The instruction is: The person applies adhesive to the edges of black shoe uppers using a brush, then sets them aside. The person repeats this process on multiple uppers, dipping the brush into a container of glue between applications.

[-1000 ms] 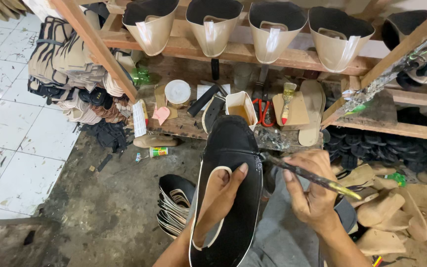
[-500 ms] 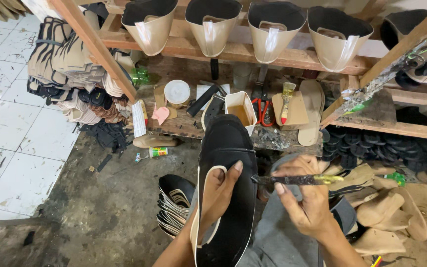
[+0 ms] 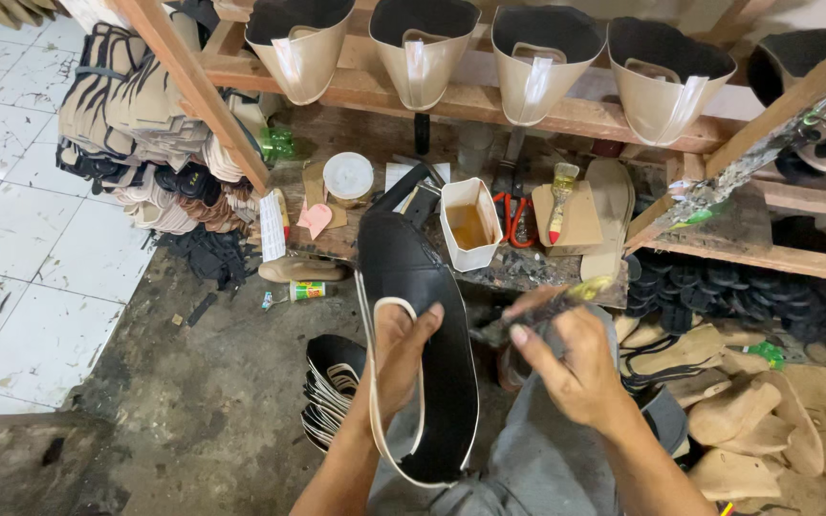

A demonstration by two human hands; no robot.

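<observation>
Holding the black shoe upper (image 3: 420,354) at the centre of our view, we keep our left hand (image 3: 402,358) tucked inside its pale-edged opening, thumb over the rim, grip clenched on the piece so it stands with its toe toward twelve o'clock. Above it, at twelve, the wooden shelf (image 3: 489,100) carries a row of tan and black uppers, and the cluttered table (image 3: 518,268) sits just below that.

What has changed over the last second is our right hand (image 3: 576,368). A second ago it lay at three o'clock of the upper with the brush laid across toward the leather; half a second ago the brush lay level beside the upper. Now the hand has lifted and swung the brush (image 3: 539,311) off the leather, its yellowish end pointing toward two o'clock, fingers wrapped tight on the handle. The bristle end hangs just beside the upper's right edge; blur keeps us from telling whether it touches.

We judge that one pass of brushing along that edge has ended, and the brush is turned toward the white tub of amber liquid (image 3: 468,227) at one o'clock on the table. The upper itself has barely shifted in our left hand. A white round lid (image 3: 348,177) rests at eleven o'clock, and a second brush (image 3: 560,196) lies near the tub.
</observation>
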